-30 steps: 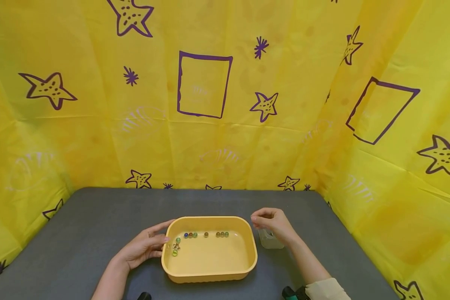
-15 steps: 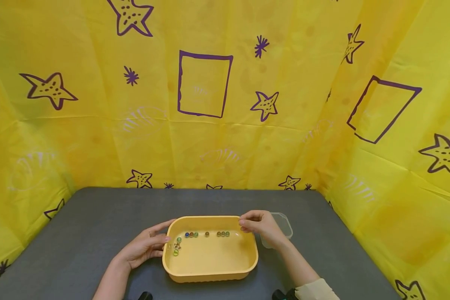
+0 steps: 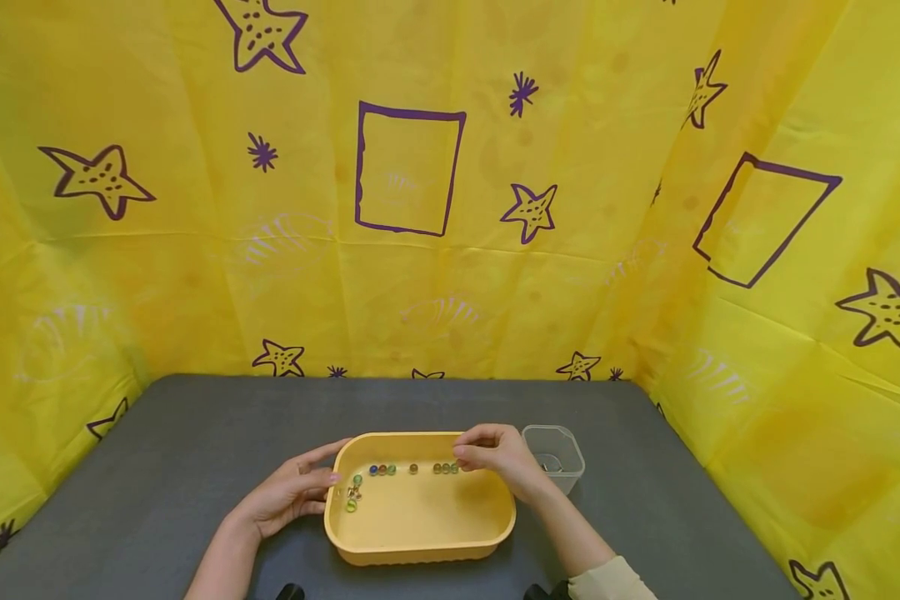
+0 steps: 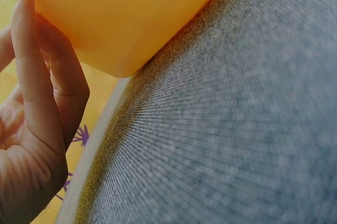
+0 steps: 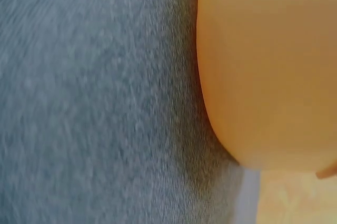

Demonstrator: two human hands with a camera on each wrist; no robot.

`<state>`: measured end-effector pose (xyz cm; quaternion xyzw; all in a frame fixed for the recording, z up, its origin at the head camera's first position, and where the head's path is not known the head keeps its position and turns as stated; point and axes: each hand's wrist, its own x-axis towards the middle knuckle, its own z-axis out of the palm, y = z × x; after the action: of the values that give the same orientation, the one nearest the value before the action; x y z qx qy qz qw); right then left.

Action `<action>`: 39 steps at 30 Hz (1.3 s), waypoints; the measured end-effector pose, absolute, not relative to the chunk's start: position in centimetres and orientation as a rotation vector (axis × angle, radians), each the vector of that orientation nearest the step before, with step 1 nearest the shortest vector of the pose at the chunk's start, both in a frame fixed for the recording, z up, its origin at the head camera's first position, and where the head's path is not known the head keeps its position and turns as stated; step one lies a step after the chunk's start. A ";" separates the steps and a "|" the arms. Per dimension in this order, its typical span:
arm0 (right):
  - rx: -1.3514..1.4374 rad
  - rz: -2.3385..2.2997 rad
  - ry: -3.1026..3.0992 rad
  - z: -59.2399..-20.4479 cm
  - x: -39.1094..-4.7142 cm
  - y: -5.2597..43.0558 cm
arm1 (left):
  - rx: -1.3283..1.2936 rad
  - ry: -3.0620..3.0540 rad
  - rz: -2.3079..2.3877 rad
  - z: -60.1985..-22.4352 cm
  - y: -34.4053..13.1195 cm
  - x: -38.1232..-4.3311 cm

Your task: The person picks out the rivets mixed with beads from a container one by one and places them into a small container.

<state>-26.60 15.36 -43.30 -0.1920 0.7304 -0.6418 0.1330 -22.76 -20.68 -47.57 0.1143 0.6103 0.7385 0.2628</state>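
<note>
A yellow plastic basin (image 3: 420, 550) stands on the grey table. My left hand (image 3: 292, 493) holds its left wall, thumb over the rim; in the left wrist view the fingers (image 4: 39, 87) lie against the outside. Several glass marbles (image 3: 382, 470) line the far wall inside, and others, with a small gold-coloured piece (image 3: 355, 493), sit at the left end. My right hand (image 3: 498, 458) is over the basin's right side, thumb and bent fingers close together near the rightmost green marble. Whether it pinches something is hidden. In the right wrist view, only the basin's outer wall (image 5: 268, 77) shows clearly.
Right of the basin stands a small clear plastic container (image 3: 562, 467), partly behind my right wrist, with something small at its bottom. The grey table (image 3: 217, 433) is enclosed by yellow patterned curtains (image 3: 420, 292). Black objects (image 3: 291, 592) show at the near edge.
My right hand has moved left, from over the clear container to over the basin's right side. The container is now largely uncovered. The left hand, basin and marbles have barely changed.
</note>
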 end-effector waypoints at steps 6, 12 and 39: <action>-0.537 -1.857 2.098 -43.4 -26.5 14.5 | 0.310 1.660 1.990 -47.5 -20.7 -22.8; -0.555 -1.867 2.065 -43.5 -26.3 13.5 | 0.311 1.660 1.992 -47.5 -20.6 -22.8; -0.619 -1.749 2.011 -43.8 -25.7 7.9 | 0.322 1.669 1.985 -47.7 -20.7 -22.9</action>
<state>-25.69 7.88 -43.77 -0.2217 0.7200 -0.6261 0.2012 -22.87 -20.66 -47.74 0.1191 0.6165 0.7333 0.2609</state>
